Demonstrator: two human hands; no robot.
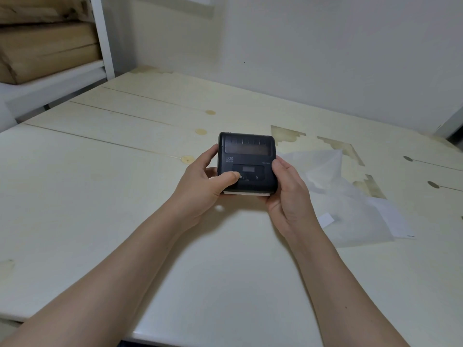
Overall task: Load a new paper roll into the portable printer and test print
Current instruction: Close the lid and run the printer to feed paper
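A black portable printer (246, 156) is held over the middle of the table, its lid closed and its small display dark. My left hand (204, 189) grips its left side, with the thumb resting on the button panel at the lower left of the top face. My right hand (288, 194) holds the right side and cups it from below. A thin white edge of paper (246, 193) shows along the printer's near side.
The cream wooden table (100, 196) has peeled patches at the right. A crumpled clear plastic wrapper (350, 196) and a small white slip (327, 219) lie right of my hands. White shelving with cardboard boxes (47, 51) stands at the back left.
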